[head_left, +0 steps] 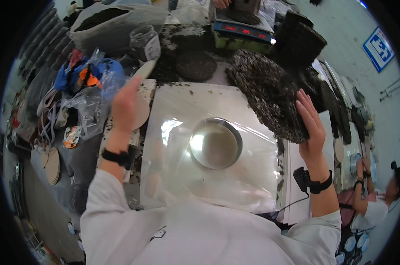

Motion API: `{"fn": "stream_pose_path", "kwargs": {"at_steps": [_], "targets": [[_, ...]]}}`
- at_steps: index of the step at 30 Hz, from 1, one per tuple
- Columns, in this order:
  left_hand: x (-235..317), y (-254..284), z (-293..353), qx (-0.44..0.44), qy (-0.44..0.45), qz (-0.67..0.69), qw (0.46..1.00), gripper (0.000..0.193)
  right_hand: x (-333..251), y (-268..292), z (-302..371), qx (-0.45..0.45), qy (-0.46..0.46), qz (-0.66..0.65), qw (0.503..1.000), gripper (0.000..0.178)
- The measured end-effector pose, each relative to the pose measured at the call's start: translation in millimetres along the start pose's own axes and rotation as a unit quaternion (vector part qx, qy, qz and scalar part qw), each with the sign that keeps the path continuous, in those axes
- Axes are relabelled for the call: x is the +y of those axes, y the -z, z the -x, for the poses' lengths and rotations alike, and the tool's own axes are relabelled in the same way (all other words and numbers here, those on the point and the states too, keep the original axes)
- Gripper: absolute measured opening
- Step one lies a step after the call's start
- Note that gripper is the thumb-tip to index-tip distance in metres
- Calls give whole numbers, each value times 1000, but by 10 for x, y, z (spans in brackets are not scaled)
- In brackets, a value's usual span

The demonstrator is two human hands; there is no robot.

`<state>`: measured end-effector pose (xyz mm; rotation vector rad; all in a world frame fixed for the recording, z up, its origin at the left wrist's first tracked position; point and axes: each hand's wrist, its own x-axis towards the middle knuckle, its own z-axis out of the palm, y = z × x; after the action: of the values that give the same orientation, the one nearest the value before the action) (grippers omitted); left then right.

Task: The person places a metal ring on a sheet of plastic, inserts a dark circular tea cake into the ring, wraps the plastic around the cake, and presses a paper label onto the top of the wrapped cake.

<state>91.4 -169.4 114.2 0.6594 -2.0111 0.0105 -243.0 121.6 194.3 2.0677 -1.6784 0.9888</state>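
My left hand [125, 105], slightly blurred, is closed around a thin pale disc [146, 70] that sticks up past the fingers. Another pale round disc [141, 113] shows beside that hand. At the right, my right hand [311, 123] presses along the edge of a large dark, flaky slab [268, 92] with whitish flecks, its fingers straight and together. The slab leans at a tilt over the corner of the clear sheet; its underside is hidden. Between my hands, a round metal ring [239, 140] rests on the shiny plastic-covered sheet [173, 176].
A lit scale [245, 30] stands at the back, with another person's hand [222, 3] beside it. Dark stacked cakes [300, 40], a glass jar [145, 43] and a bag of dark flakes [120, 26] stand nearby. Plastic bags [87, 108] crowd the left. A co-worker [379, 201] is at the right.
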Motion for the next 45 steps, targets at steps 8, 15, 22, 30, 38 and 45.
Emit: {"fn": "stream_pose_path", "kwargs": {"at_steps": [8, 15, 22, 30, 38, 45], "targets": [[1566, -949, 1100, -422, -178, 141, 878, 56, 33, -91, 270, -13, 0, 29, 1000, 55], [1401, -1262, 1222, -429, -169, 69, 885, 72, 75, -268, 248, 17, -51, 1, 999, 41], [1377, -1223, 1110, -585, -140, -42, 798, 64, -10, -545, 201, 12, -46, -29, 998, 41], [853, -593, 1029, -185, 428, 441, 767, 47, -405, -1222, 739, -122, 11, 23, 992, 49], [1076, -898, 1081, -287, 208, 179, 918, 62, -521, -1333, 754, -354, -21, 0, 935, 51], [991, -857, 1015, -266, 249, 259, 895, 57, -418, -1897, 427, -280, -88, -40, 955, 45]]}}
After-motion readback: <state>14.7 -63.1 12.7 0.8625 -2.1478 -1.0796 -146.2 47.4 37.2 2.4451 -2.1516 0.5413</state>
